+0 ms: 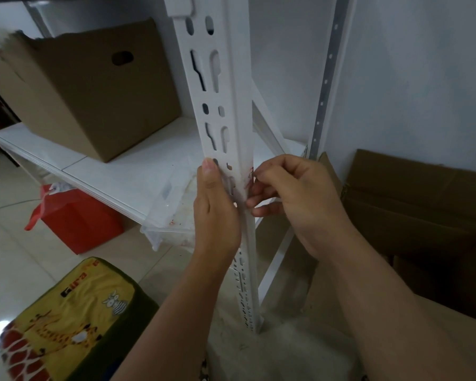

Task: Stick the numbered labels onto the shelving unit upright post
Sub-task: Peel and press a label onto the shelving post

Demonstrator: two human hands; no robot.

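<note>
Head view: white shelf (138, 171), tiled floor (14, 243)

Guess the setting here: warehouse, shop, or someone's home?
Probably a home storeroom, not a warehouse: light white slotted shelving post, cardboard box on the shelf, glossy tiled floor with a red gift bag and cartoon-print cushion.
</note>
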